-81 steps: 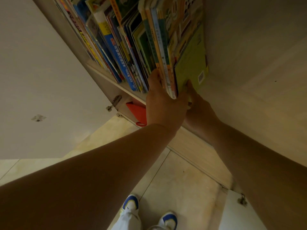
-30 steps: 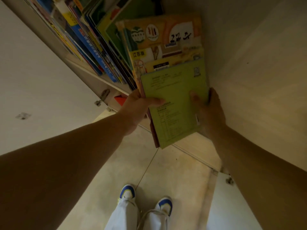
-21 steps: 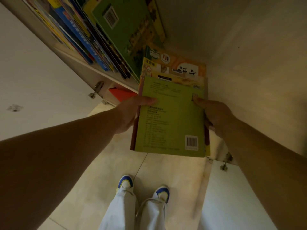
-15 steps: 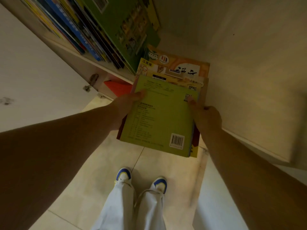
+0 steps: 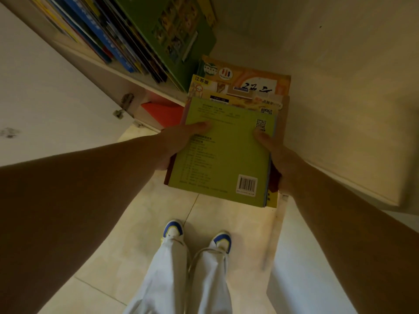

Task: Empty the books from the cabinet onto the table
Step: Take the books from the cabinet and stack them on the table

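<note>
I hold a flat stack of books [image 5: 226, 152] in front of me, a light green back cover with a barcode on top and orange and yellow covers showing behind it. My left hand [image 5: 181, 141] grips its left edge, thumb on the cover. My right hand [image 5: 278, 159] grips the right edge, thumb on top. More books [image 5: 127, 35] stand leaning on the cabinet shelf [image 5: 108, 71] at upper left, the nearest one with a dark green cover. The table is out of view.
An open white cabinet door [image 5: 38, 105] hangs at left with a metal hinge [image 5: 123, 105]. A red object [image 5: 163, 112] lies on the lower shelf. Another door edge [image 5: 353, 184] is at right. My legs and shoes [image 5: 197, 236] stand on the tiled floor.
The stack has come out of the shelf, turned flat and moved down toward me. The remaining books have tipped over to the right into the gap.
</note>
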